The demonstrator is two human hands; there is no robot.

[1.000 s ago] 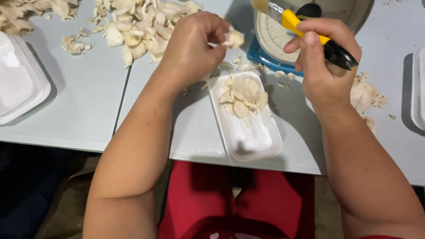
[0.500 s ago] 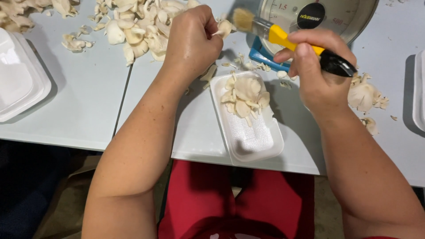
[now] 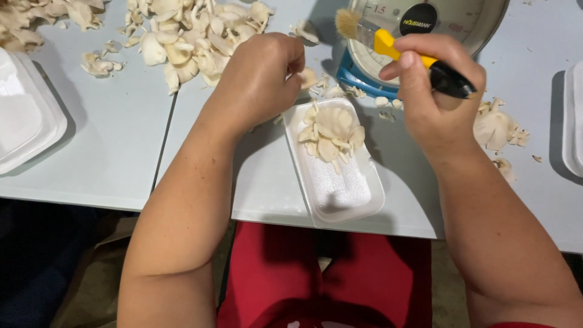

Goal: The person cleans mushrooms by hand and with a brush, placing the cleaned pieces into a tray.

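My left hand (image 3: pixel 261 76) is closed around a pale mushroom piece (image 3: pixel 309 78), just above the far end of a white foam tray (image 3: pixel 346 188). Several mushroom pieces (image 3: pixel 331 132) lie in the tray's far half. My right hand (image 3: pixel 434 91) grips a small brush (image 3: pixel 388 42) with a yellow and black handle, its bristles pointing left over the scale. The brush tip is apart from the mushroom in my left hand.
A blue kitchen scale (image 3: pixel 376 67) with a round dial stands behind the tray. A big heap of mushrooms (image 3: pixel 188 36) covers the far left table. Stacked white trays (image 3: pixel 24 115) sit at left, another tray (image 3: pixel 574 121) at the right edge. Trimmed scraps (image 3: pixel 498 130) lie right.
My right hand with the brush has lifted and drawn right, away from my left hand. My left hand has shifted slightly down toward the tray, still closed on the mushroom piece.
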